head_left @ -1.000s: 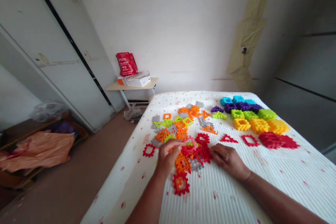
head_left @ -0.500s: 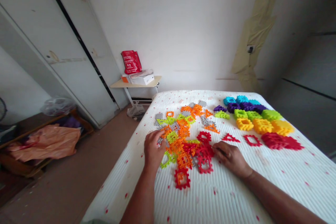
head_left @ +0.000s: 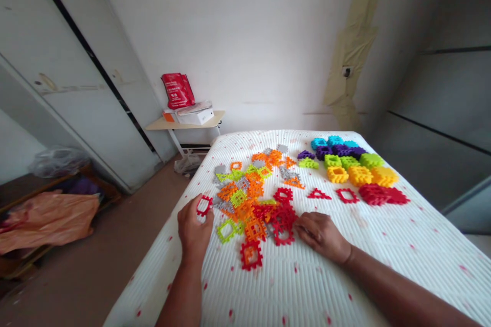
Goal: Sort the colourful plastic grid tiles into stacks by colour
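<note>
My left hand [head_left: 194,229] is closed on a red square frame piece [head_left: 204,206], held upright between thumb and fingers at the left side of the pile. My right hand [head_left: 321,235] rests with curled fingers beside the red interlocking pieces [head_left: 284,219]; whether anything is in those fingers is hidden. Between my hands lies a loose heap of orange pieces [head_left: 253,186], lime green pieces [head_left: 238,197] and grey pieces [head_left: 221,205]. A red square frame with an orange piece inside it [head_left: 251,255] lies nearest to me.
Sorted stacks stand at the right: red [head_left: 378,194], yellow [head_left: 359,176], lime green [head_left: 350,162], purple [head_left: 340,151] and blue [head_left: 335,141]. A red triangle [head_left: 319,194] and a red square frame [head_left: 347,195] lie apart on the white ribbed bed cover [head_left: 299,296]. A small table [head_left: 215,120] stands behind.
My left hand has drawn back leftward from the heap, and a red square frame piece now shows in it. My right hand stays beside the red pieces, its fingers curled. The view has shifted slightly.
</note>
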`<action>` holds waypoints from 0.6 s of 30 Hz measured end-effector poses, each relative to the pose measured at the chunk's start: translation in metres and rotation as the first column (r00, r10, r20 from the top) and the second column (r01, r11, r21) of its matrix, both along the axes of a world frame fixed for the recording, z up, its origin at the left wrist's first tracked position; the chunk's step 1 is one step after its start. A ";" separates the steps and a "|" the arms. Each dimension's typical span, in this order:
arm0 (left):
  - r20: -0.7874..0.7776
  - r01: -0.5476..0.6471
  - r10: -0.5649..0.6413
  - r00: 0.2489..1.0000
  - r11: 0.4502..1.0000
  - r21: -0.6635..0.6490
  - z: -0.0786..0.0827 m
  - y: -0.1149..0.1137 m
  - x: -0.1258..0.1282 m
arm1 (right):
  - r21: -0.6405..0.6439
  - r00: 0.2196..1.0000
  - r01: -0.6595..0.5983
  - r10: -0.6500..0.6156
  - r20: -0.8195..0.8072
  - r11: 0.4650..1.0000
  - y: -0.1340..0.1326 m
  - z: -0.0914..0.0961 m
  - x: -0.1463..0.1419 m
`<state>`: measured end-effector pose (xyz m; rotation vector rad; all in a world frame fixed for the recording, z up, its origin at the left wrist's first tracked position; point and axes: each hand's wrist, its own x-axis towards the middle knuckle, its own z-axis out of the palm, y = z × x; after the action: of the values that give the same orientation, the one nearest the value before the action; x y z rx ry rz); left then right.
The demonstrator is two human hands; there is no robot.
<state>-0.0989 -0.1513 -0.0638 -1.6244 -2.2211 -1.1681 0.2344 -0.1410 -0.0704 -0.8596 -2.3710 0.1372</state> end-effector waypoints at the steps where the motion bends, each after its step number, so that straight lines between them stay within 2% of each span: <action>1: -0.005 0.059 -0.059 0.998 0.996 0.064 0.002 -0.003 0.008 | 0.011 1.000 -0.016 0.015 0.023 1.000 -0.003 -0.001 0.002; 3: -0.030 0.250 -0.248 0.968 0.960 0.126 0.005 -0.007 0.030 | 0.023 0.998 -0.030 0.029 0.063 0.999 -0.007 -0.004 0.006; 5: -0.053 0.420 -0.417 0.908 0.902 0.104 0.007 -0.009 0.054 | 0.022 0.996 -0.023 0.022 0.084 0.999 -0.009 -0.006 0.011; 9: 0.016 0.613 -0.615 0.789 0.788 0.047 0.011 -0.001 0.091 | 0.017 0.997 0.008 -0.009 0.077 1.000 -0.010 -0.006 0.016; 11: 0.134 0.629 -0.635 0.761 0.773 0.087 0.011 0.007 0.097 | 0.020 0.998 0.011 -0.012 0.067 1.000 -0.010 -0.005 0.015; 14: 0.277 0.503 -0.525 0.804 0.851 0.152 0.008 0.017 0.089 | 0.008 0.998 0.011 -0.012 0.063 1.000 -0.008 -0.005 0.013; 16: 0.260 0.417 -0.447 0.856 0.894 0.165 0.006 0.017 0.077 | 0.008 0.999 0.007 -0.007 0.049 1.000 -0.007 -0.005 0.012; 18: 0.165 0.392 -0.419 0.893 0.903 0.175 0.004 0.010 0.065 | 0.027 1.000 -0.020 0.019 0.021 0.999 -0.007 -0.005 0.011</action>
<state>-0.0338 -0.1414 -0.0600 -2.0582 -1.8966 -1.6130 0.2458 -0.1480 -0.0754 -0.8291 -2.3959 0.1046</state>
